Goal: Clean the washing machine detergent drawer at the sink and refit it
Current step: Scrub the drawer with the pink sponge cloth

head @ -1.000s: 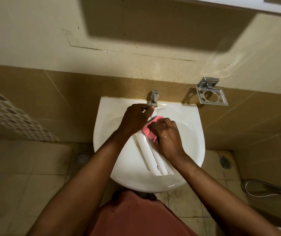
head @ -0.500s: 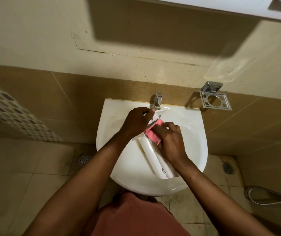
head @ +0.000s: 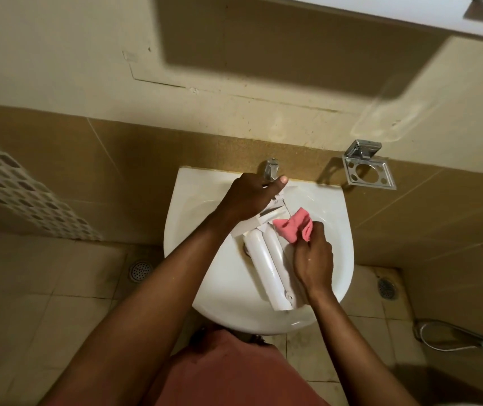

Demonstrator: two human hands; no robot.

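Detergent drawer (head: 266, 259) lies inside the sink (head: 193, 200), set on a diagonal. Its near end rests low against the basin's near right wall. Its far end is lifted toward the tap (head: 271, 169).

Two long rounded white ridges face up. This is probably the underside, though I can't be sure.

Left hand (head: 252, 197) grips the drawer's far end, fingers curled over the flat front piece and thumb stretched toward the tap. My reading is that this hand is the anchor: it holds the drawer tilted and stops it sliding on the wet porcelain. The tilt would also let rinse water run down to the drain.

Right hand (head: 313, 262) is closed around a bunched pink cloth (head: 293, 227), held just right of the drawer near its far end. The cloth's left tip reaches the drawer's edge, but I cannot tell whether it is pressing there. It looks like a wiping pass on the right flank or the corner by the front piece.

I can't make out whether water is running.

The drawer sits fully within the basin, so drips stay in the sink. I judge the cleaning to be in progress, and refitting is not yet possible from here.

Surroundings:
- Chrome wall holder (head: 369, 171) to the far right of the sink.
- Floor drain (head: 140, 271) on the left.
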